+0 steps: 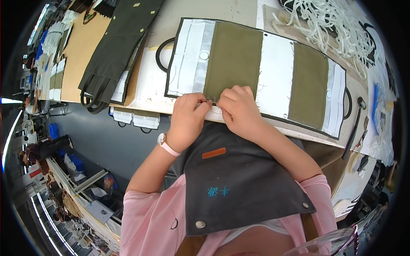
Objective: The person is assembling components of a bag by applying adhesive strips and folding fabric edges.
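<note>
A flat fabric panel [273, 64] with olive-green and white sections and a black edge lies on the worktable [149, 81]. My left hand [188, 117] and my right hand [239, 109] meet at its near edge, at the lower end of the left olive section [232, 55]. The fingertips of both hands pinch the edge of the panel there. A watch with a pink strap sits on my left wrist. What lies between the fingertips is too small to tell.
A stack of dark green panels with black handles [113, 51] lies at the left on the table. White strips [329, 19] are heaped at the back right. A hammer [354, 128] lies at the right. My grey apron [239, 179] hangs below.
</note>
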### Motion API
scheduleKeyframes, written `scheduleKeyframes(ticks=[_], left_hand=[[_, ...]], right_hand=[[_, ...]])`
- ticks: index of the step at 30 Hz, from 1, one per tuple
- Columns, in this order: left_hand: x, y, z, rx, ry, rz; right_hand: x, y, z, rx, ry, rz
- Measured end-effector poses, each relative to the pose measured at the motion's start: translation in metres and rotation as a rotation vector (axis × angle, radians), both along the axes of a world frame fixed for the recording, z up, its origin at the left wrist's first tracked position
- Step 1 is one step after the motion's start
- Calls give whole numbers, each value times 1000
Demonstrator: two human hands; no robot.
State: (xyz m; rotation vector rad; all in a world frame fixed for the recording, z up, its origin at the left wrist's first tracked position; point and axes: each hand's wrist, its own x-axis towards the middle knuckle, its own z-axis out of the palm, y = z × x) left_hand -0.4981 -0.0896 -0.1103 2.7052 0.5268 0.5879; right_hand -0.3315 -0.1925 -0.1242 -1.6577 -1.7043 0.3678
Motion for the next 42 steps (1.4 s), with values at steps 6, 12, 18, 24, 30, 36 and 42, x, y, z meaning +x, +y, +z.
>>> scheduleKeyframes(ticks=[6, 12, 18, 24, 30, 36, 42], left_hand=[[0, -12, 4, 179, 43, -38], [-6, -16, -1, 131, 26, -18], [-5, -13, 5, 121, 75, -49], [-2, -20, 11, 190, 144, -51], [-1, -34, 1, 211, 179, -12], [5, -39, 10, 263, 251, -3], [9, -41, 9, 236, 274, -44]], right_hand=[[1, -11, -3, 115, 13, -46], [10, -26, -1, 60, 136, -175], [13, -27, -1, 45, 71, -109], [13, -31, 0, 57, -12, -31], [2, -39, 3, 128, -463, 18], [11, -44, -1, 112, -114, -68], [13, -51, -2, 106, 216, -198]])
